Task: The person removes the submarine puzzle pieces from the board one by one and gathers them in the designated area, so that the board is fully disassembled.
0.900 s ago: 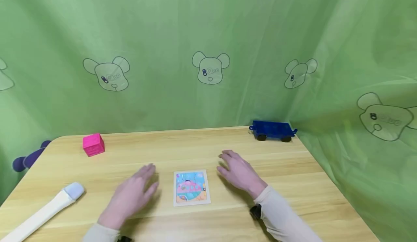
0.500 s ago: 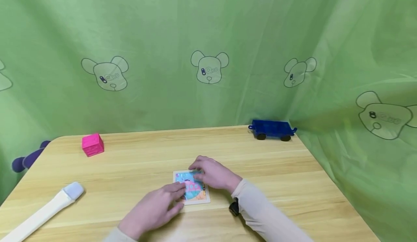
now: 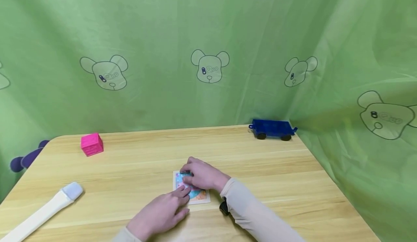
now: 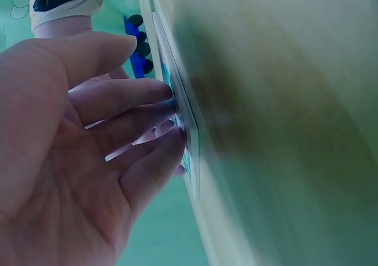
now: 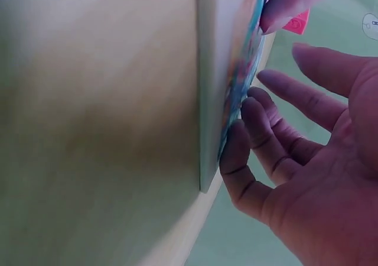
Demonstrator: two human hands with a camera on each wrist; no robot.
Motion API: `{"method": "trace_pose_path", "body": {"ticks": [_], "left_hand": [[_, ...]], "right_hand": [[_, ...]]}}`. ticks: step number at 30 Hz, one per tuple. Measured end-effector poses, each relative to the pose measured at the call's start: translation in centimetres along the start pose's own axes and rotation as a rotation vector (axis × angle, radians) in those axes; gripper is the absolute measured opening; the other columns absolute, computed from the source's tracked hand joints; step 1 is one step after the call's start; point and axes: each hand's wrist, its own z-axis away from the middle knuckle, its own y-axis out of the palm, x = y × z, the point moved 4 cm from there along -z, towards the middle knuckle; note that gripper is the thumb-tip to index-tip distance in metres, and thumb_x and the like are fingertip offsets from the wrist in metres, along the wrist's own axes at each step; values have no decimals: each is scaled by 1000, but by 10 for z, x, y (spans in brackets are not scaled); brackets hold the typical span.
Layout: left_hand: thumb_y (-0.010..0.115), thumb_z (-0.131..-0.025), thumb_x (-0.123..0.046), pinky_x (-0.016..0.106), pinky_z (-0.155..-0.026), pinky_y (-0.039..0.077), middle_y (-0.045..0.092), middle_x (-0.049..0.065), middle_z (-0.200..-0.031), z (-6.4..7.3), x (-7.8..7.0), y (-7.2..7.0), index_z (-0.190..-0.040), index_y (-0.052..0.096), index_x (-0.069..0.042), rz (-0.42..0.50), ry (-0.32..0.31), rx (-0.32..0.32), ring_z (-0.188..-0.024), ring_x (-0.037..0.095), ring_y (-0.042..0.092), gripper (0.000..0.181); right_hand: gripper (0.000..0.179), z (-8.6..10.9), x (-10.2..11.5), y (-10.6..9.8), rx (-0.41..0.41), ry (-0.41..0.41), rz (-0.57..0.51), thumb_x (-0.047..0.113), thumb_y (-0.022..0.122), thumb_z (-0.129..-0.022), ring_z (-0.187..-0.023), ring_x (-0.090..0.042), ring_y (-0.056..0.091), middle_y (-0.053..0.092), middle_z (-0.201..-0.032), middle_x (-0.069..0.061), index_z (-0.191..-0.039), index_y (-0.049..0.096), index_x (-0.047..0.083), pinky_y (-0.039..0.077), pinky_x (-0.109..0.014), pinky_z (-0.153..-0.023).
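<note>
A small square picture puzzle (image 3: 200, 197) with a white border lies flat at the middle of the table. Its picture is blue, pink and orange, partly hidden under both hands. My left hand (image 3: 161, 210) rests its fingertips on the puzzle's left and lower part, the thumb apart from it near the table. From the right, my right hand (image 3: 206, 175) covers the upper part and touches the pieces with bent fingertips. In the right wrist view, the puzzle board (image 5: 214, 100) is seen edge-on, with the right hand (image 5: 313, 153) holding nothing between thumb and fingers.
A pink cube (image 3: 92, 144) stands at the back left. On the back right corner sits a blue toy wagon (image 3: 273, 129) with black wheels. A white strap-like bar (image 3: 42, 213) lies at the front left. Green curtain (image 3: 156, 100) hangs behind and to the right.
Both hands have come in from either side of the puzzle and now rest on it. Over the last half second the right hand slid a little further left across it. The puzzle stays in place.
</note>
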Motion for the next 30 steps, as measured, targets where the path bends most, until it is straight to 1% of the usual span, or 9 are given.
{"method": "trace_pose_path", "body": {"ticks": [6,13,17,20,24,26,27,30], "left_hand": [[59,-99,-24,43,-105,41,46,14,-146,0,0,1,-130,61,4,17,-3,-1,-134,30,43,42],[59,-99,-20,44,-105,41,45,14,-147,0,0,2,-130,61,3,29,3,-1,-135,31,41,39],[59,-98,-17,44,-105,41,46,14,-147,-1,1,2,-130,62,3,41,13,3,-134,31,42,37],[58,-98,-16,45,-105,41,46,14,-147,-1,3,2,-130,62,2,48,8,8,-134,31,43,37],[58,-98,-16,45,-105,41,46,13,-146,-2,5,3,-130,62,2,61,-1,7,-134,30,43,37],[58,-98,-16,45,-106,40,46,13,-146,-2,5,3,-129,62,2,68,-2,7,-134,30,43,37],[58,-98,-16,46,-106,40,46,13,-147,-2,5,4,-129,62,2,71,-4,8,-134,30,43,37],[59,-98,-17,46,-106,39,46,12,-147,-1,6,5,-130,62,2,68,-7,11,-135,30,42,38]], "right_hand": [[30,-1,4,0,-7,10,27,21,62,-97,-86,-8,51,52,-103,3,-124,67,8,48,-23,-81],[28,-4,8,-1,-14,-4,62,17,60,-97,-101,-11,53,54,-108,3,-119,69,4,46,-26,-93],[26,-6,9,0,-10,-4,73,16,60,-97,-102,-12,53,55,-106,3,-118,70,4,46,-26,-93],[24,-9,9,0,-3,3,84,11,57,-97,-101,-12,53,54,-105,3,-117,70,6,46,-27,-94],[31,-13,8,1,39,36,91,-2,55,-90,-103,-15,50,52,-107,3,-117,67,9,45,-28,-95],[37,-14,8,1,59,53,87,-6,54,-84,-104,-16,48,50,-107,3,-115,65,10,45,-28,-95],[37,-15,8,1,63,57,82,-6,54,-83,-104,-16,48,50,-106,3,-114,65,10,45,-28,-95],[26,-16,9,1,57,56,72,-2,52,-92,-102,-16,48,49,-103,3,-111,63,10,46,-29,-92]]}}
